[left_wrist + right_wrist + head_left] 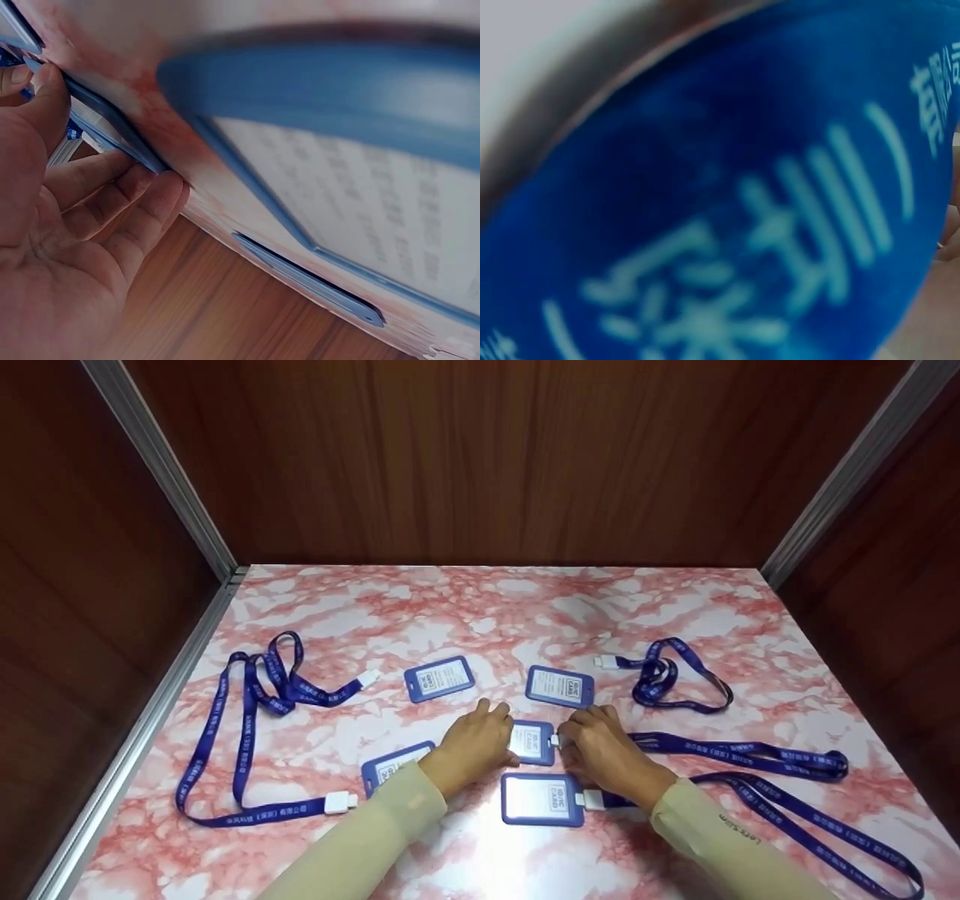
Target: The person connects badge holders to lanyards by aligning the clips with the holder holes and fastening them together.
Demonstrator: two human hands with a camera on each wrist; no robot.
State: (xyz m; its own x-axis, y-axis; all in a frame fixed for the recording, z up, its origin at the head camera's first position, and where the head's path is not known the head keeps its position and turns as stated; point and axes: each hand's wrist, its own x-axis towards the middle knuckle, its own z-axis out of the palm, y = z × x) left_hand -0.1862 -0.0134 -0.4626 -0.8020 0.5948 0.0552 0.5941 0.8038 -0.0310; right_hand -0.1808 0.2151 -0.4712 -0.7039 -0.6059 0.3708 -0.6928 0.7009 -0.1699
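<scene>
Near the middle of the table, my left hand (474, 741) grips a blue-framed badge holder (534, 742) by its edges. In the left wrist view, the thumb and fingertips meet the rim of that badge holder (120, 124). My right hand (606, 746) pinches the white clip (555, 740) of a blue lanyard (739, 751) at the holder's slotted end. Whether the clip is through the slot cannot be made out. Blurred blue lanyard strap (705, 187) fills most of the right wrist view, with only a sliver of hand at its right edge.
Just below lies a badge holder (536, 801) joined to a lanyard (832, 840). Two loose holders (441, 679) (559, 687) lie farther back; another (390, 765) is partly under the left forearm. Loose lanyards (247, 750) (667, 705) lie on both sides. Wooden panels (480, 457) enclose the table.
</scene>
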